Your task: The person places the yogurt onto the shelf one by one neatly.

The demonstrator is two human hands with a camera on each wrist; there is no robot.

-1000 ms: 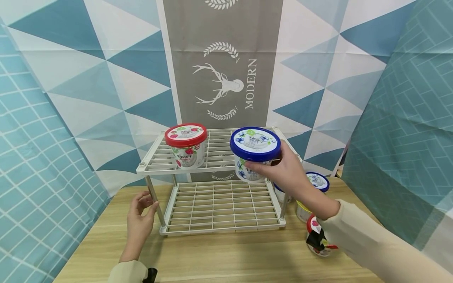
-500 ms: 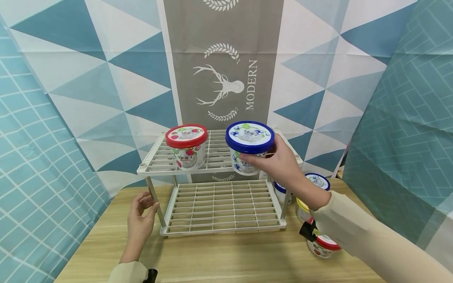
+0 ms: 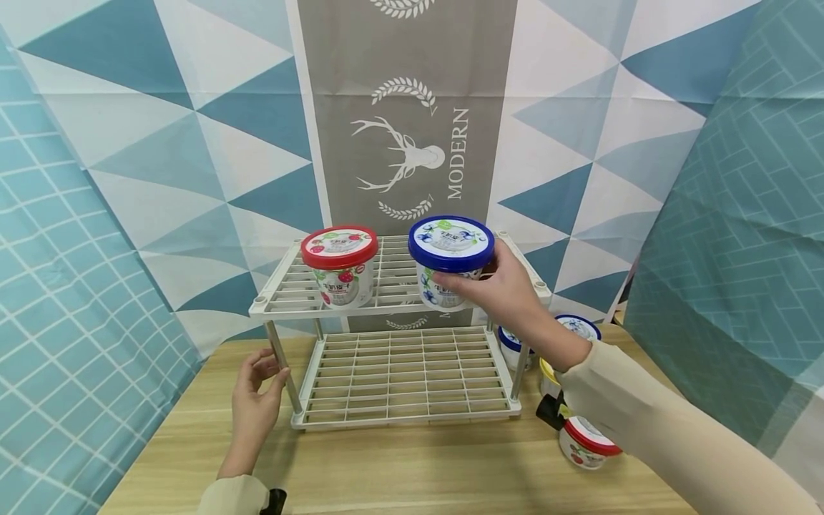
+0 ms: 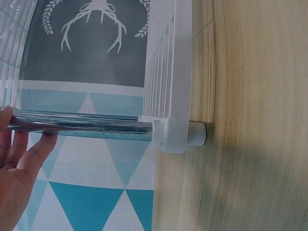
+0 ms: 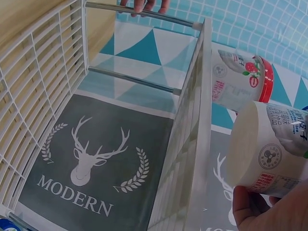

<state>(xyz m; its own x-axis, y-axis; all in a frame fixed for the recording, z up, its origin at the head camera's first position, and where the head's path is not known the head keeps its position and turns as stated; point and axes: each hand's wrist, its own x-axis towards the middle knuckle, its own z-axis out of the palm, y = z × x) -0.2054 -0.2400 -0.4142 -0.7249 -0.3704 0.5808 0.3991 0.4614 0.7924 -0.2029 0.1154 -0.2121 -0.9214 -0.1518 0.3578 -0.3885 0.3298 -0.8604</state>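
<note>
My right hand (image 3: 511,297) grips a blue-lidded tub (image 3: 452,247) printed with blueberries, thumb in front and fingers behind. The tub is upright over the right part of the white rack's upper shelf (image 3: 395,310); in the right wrist view a gap shows between the tub's base (image 5: 243,149) and the shelf. A red-lidded strawberry tub (image 3: 339,268) stands on the same shelf to its left. My left hand (image 3: 254,408) holds the rack's front left metal post (image 3: 283,368), and in the left wrist view its fingertips touch that post (image 4: 91,126).
Right of the rack, on the wooden table (image 3: 386,468), stand more tubs: blue-lidded ones (image 3: 579,327), a yellow-lidded one (image 3: 549,379) and a red-lidded one (image 3: 589,443), partly behind my right arm. The lower shelf (image 3: 405,372) is a white grid. A patterned curtain (image 3: 560,143) hangs behind.
My right hand has brought the blue-lidded tub left and farther back, over the upper shelf beside the red-lidded tub. The left hand stays on the post.
</note>
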